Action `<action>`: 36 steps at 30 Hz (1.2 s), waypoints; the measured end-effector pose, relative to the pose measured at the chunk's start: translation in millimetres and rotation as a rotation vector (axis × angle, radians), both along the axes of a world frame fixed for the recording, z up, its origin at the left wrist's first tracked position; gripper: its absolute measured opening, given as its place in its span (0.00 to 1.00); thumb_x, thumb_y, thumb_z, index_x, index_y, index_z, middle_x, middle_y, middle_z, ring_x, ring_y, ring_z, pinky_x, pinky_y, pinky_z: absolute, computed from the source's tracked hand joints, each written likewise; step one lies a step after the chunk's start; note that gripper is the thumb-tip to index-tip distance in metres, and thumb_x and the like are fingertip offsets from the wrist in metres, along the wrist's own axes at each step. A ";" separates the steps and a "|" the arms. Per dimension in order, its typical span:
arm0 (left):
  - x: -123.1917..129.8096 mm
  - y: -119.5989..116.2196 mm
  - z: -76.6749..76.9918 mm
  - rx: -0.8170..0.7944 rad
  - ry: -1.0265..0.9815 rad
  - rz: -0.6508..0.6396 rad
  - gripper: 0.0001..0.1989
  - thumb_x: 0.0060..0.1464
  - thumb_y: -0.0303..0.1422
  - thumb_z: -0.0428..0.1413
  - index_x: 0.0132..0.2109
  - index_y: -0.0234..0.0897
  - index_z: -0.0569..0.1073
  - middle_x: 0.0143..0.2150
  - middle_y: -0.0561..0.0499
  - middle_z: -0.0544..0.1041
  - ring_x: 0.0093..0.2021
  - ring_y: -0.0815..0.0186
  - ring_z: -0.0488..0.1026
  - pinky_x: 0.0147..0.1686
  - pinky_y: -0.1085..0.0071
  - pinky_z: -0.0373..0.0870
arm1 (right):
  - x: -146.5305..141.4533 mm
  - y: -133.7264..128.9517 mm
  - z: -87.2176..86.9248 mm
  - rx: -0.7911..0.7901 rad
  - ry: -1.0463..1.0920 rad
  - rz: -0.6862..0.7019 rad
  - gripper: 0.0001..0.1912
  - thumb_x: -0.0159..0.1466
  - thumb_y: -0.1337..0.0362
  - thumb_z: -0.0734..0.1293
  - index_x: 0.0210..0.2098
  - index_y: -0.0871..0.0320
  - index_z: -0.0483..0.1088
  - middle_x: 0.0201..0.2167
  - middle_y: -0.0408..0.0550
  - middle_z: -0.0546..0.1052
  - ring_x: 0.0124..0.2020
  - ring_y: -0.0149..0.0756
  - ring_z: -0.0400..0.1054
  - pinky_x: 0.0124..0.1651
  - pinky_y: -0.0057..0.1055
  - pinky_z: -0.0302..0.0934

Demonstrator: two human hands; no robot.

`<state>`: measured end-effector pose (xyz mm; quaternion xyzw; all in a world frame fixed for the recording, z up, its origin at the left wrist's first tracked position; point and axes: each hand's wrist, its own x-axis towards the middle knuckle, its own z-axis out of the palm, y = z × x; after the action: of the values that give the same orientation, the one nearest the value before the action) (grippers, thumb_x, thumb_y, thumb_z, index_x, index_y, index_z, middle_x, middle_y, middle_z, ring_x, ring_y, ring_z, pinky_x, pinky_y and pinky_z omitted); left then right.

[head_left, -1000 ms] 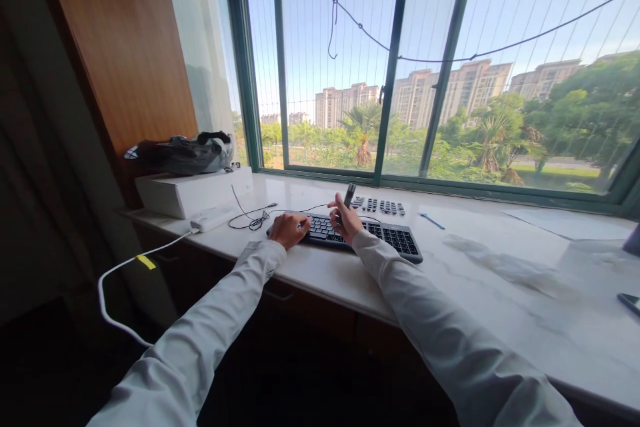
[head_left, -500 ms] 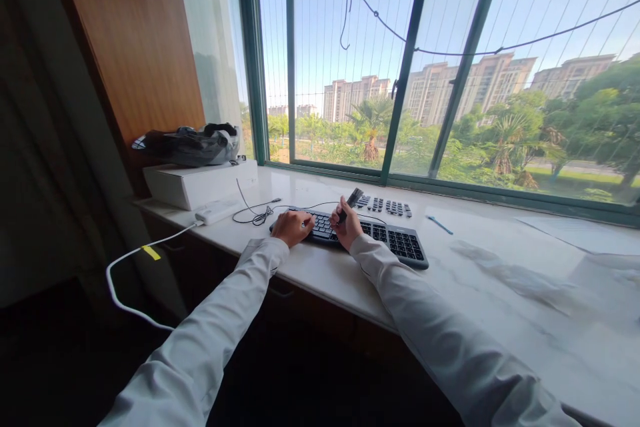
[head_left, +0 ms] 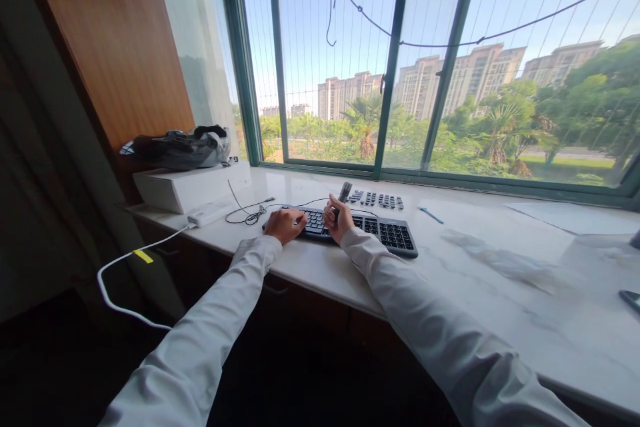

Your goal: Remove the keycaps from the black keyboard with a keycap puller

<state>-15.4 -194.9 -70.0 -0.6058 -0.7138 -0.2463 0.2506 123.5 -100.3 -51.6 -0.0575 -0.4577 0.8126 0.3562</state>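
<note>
Keyboard (head_left: 395, 235) slants sideways, right end nearer, left hand (head_left: 285, 224) half-curled, right hand (head_left: 339, 219) with fingers closed around dark tool (head_left: 345, 192).

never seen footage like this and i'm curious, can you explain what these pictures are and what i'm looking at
All come from one camera on a person's head, looking forward and down at two bare hands; no robot is involved. The last picture shows now.

The left hand is at the left part of a keyboard. The right hand, above it, grips a dark brush-like tool.

Behind lie loose keys; to the right, a blue stick and clear plastic; to the left, a cable and a white box.
</note>
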 end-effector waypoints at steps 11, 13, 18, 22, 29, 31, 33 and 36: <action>1.9 -2.2 1.6 -0.011 0.054 0.022 0.19 0.59 0.39 0.43 0.29 0.39 0.75 0.30 0.49 0.77 0.32 0.65 0.71 0.33 0.71 0.59 | -0.4 -1.1 0.9 -0.116 0.088 -0.018 0.13 0.53 0.62 0.63 0.19 0.57 0.54 0.14 0.38 0.56 0.17 0.26 0.52 0.23 0.25 0.54; 2.4 -2.5 2.3 -0.016 0.050 0.025 0.20 0.60 0.40 0.42 0.29 0.38 0.74 0.31 0.48 0.77 0.32 0.65 0.71 0.33 0.71 0.59 | 0.7 -1.5 1.4 -0.161 0.105 -0.011 0.08 0.51 0.64 0.62 0.20 0.57 0.57 0.16 0.39 0.59 0.19 0.27 0.55 0.25 0.26 0.57; 2.8 -2.3 3.5 -0.015 0.055 0.031 0.21 0.60 0.41 0.42 0.29 0.38 0.74 0.30 0.48 0.77 0.32 0.64 0.71 0.31 0.70 0.58 | 4.3 -1.4 2.8 -0.200 0.051 0.006 0.05 0.48 0.65 0.60 0.26 0.57 0.64 0.19 0.41 0.64 0.21 0.29 0.58 0.21 0.26 0.56; 0.8 -1.6 2.7 0.000 0.044 0.016 0.19 0.59 0.40 0.44 0.28 0.39 0.74 0.30 0.49 0.77 0.32 0.64 0.71 0.31 0.70 0.58 | 4.7 0.1 1.4 -0.189 -0.021 0.005 0.08 0.45 0.67 0.59 0.27 0.58 0.64 0.19 0.40 0.64 0.20 0.27 0.56 0.19 0.24 0.54; -3.7 -0.3 1.3 0.002 0.010 -0.022 0.19 0.59 0.40 0.44 0.28 0.39 0.74 0.31 0.50 0.77 0.33 0.64 0.71 0.31 0.70 0.58 | 0.4 2.8 -4.2 -0.112 -0.037 -0.106 0.06 0.44 0.67 0.61 0.24 0.58 0.62 0.16 0.38 0.61 0.19 0.27 0.56 0.22 0.26 0.60; -3.9 -0.1 1.6 -0.006 0.011 -0.025 0.19 0.59 0.40 0.44 0.28 0.39 0.74 0.31 0.50 0.77 0.33 0.64 0.71 0.31 0.70 0.58 | 0.2 2.1 -4.3 -0.102 -0.039 -0.118 0.06 0.45 0.66 0.62 0.25 0.58 0.62 0.17 0.38 0.62 0.20 0.27 0.57 0.24 0.26 0.62; -3.6 -0.1 2.1 -0.024 0.022 -0.037 0.20 0.60 0.41 0.43 0.29 0.39 0.74 0.31 0.50 0.77 0.33 0.64 0.71 0.31 0.70 0.58 | 1.0 0.5 -2.8 -0.090 -0.052 -0.120 0.09 0.45 0.66 0.64 0.28 0.57 0.63 0.17 0.37 0.62 0.19 0.25 0.56 0.20 0.23 0.57; -2.9 -0.6 3.2 -0.044 0.047 -0.058 0.20 0.60 0.41 0.42 0.30 0.39 0.74 0.31 0.49 0.76 0.31 0.65 0.70 0.30 0.70 0.56 | 2.4 -2.8 1.2 -0.079 -0.074 -0.116 0.13 0.46 0.65 0.66 0.32 0.56 0.63 0.17 0.35 0.61 0.15 0.22 0.50 0.14 0.19 0.38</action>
<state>-18.3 -195.5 -66.8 -0.6371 -0.6952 -0.2234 0.2467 125.9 -103.1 -50.4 -0.1278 -0.4341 0.8053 0.3830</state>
